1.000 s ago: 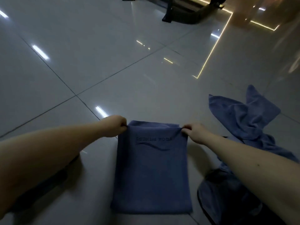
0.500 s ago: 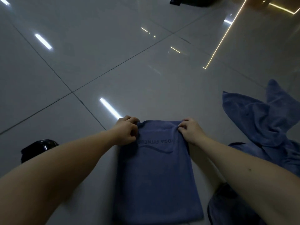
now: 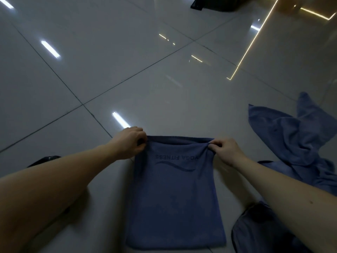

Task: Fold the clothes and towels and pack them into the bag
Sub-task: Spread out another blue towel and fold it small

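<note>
A blue towel (image 3: pixel 175 201) with dark lettering lies folded in a long rectangle on the tiled floor in front of me. My left hand (image 3: pixel 130 142) pinches its far left corner and my right hand (image 3: pixel 226 152) pinches its far right corner, lifting the far edge slightly. A second blue towel (image 3: pixel 299 136) lies crumpled on the floor to the right. A dark bag (image 3: pixel 255 232) sits at the lower right, partly hidden by my right forearm.
A black object (image 3: pixel 44 160) peeks out behind my left forearm. Dark furniture (image 3: pixel 215 4) stands at the far top edge. Glossy grey floor tiles (image 3: pixel 145 70) stretch ahead, with a lit strip (image 3: pixel 251 42) in the floor at the right.
Both hands kept hold of the towel's far corners, drew them inward half a second ago, then spread them again with the far edge raised. The view tilted down.
</note>
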A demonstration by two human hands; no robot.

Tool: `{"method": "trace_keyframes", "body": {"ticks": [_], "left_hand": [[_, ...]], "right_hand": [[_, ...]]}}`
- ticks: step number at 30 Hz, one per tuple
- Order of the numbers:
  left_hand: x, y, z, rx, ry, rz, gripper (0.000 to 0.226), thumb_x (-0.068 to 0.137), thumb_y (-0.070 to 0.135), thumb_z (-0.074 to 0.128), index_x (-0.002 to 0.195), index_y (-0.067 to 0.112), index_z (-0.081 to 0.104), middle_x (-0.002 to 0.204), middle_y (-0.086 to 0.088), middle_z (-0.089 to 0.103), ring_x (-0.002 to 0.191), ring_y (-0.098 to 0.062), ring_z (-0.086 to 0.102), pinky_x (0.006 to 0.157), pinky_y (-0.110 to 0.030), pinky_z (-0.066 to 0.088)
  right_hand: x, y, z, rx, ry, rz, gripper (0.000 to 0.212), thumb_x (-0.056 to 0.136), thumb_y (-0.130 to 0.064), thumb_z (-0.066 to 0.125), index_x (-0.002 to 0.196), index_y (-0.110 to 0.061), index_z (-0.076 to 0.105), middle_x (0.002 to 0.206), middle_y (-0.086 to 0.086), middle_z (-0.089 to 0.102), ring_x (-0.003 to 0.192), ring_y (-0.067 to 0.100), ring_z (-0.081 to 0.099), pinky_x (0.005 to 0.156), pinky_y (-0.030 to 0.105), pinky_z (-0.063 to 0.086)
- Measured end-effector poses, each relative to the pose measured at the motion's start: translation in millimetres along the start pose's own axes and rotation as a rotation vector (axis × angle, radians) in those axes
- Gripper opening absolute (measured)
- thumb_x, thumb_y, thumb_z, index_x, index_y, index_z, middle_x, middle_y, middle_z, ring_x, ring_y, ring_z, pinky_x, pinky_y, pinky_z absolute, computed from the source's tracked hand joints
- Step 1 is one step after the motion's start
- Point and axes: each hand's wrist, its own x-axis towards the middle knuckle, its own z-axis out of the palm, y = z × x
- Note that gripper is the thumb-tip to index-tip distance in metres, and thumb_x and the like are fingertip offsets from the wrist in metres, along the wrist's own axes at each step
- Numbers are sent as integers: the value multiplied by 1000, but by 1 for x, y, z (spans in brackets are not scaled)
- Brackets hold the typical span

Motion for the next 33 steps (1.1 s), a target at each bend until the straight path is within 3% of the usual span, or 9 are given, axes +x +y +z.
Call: {"method": "trace_keyframes", "body": {"ticks": [3, 7, 11, 14, 17, 21, 25, 28, 33], "left_hand": [[-8, 6, -11, -112, -13, -31, 7, 84, 31, 55, 81, 26, 58, 85, 13, 53, 74, -11, 56, 67, -37, 52], [-23, 24, -31, -135, 28, -17, 10, 80, 31, 49, 76, 23, 53, 80, 11, 52, 70, -13, 55, 65, -37, 50], [-41, 49, -65, -91, 30, -18, 10, 81, 28, 52, 74, 24, 48, 78, 9, 50, 67, -15, 52, 61, -37, 47], [-53, 73, -101, -54, 69, -8, 10, 75, 31, 49, 71, 24, 44, 78, 10, 48, 65, -13, 49, 57, -32, 39], [-63, 102, -144, 25, 64, 5, 15, 80, 25, 57, 72, 24, 44, 81, 10, 47, 66, -11, 49, 56, -29, 34], [-80, 141, -195, 208, 29, 30, 14, 83, 27, 61, 77, 24, 48, 87, 10, 46, 70, -11, 48, 54, -24, 28], [-105, 151, -202, 206, 96, 11, 15, 83, 27, 61, 76, 23, 48, 86, 10, 46, 70, -13, 48, 57, -28, 35], [-119, 151, -199, 140, 127, 18, 15, 84, 27, 63, 75, 25, 51, 86, 10, 48, 72, -14, 51, 57, -24, 35], [-126, 153, -205, 71, 172, 52, 9, 81, 23, 64, 77, 18, 57, 84, 7, 52, 72, -16, 52, 58, -27, 39]], "right_hand": [[-15, -6, -7, 68, 24, 0, 15, 93, -12, 67, 85, -17, 77, 74, -10, 69, 68, 0, 60, 61, 8, 40], [-39, -19, -19, 58, 93, -47, 14, 92, -11, 67, 81, -15, 75, 77, -3, 69, 70, 7, 60, 61, 9, 40], [-68, -46, -43, 94, 204, -145, 18, 89, -11, 69, 75, -22, 72, 70, -7, 68, 65, -2, 59, 60, 12, 40], [-93, -76, -64, 203, 254, -151, 8, 86, -12, 74, 82, -19, 76, 75, -9, 71, 67, -6, 62, 63, 9, 45], [-122, -108, -89, 254, 224, -188, 11, 85, -4, 75, 85, -16, 75, 77, -7, 71, 66, -8, 62, 65, 9, 48], [-151, -138, -126, 49, 119, -260, 8, 90, -13, 72, 88, -20, 73, 82, -6, 70, 73, -2, 63, 68, 12, 47], [-180, -141, -140, -125, 170, -239, 8, 90, -20, 71, 84, -25, 69, 83, -7, 67, 78, 7, 61, 71, 28, 48], [-199, -144, -132, -122, 254, -242, 13, 88, -20, 73, 77, -25, 67, 80, -11, 62, 75, 5, 57, 68, 24, 41], [-218, -145, -120, -185, 267, -292, 5, 86, -21, 72, 81, -22, 73, 85, -11, 64, 81, 9, 60, 71, 17, 43]]}}
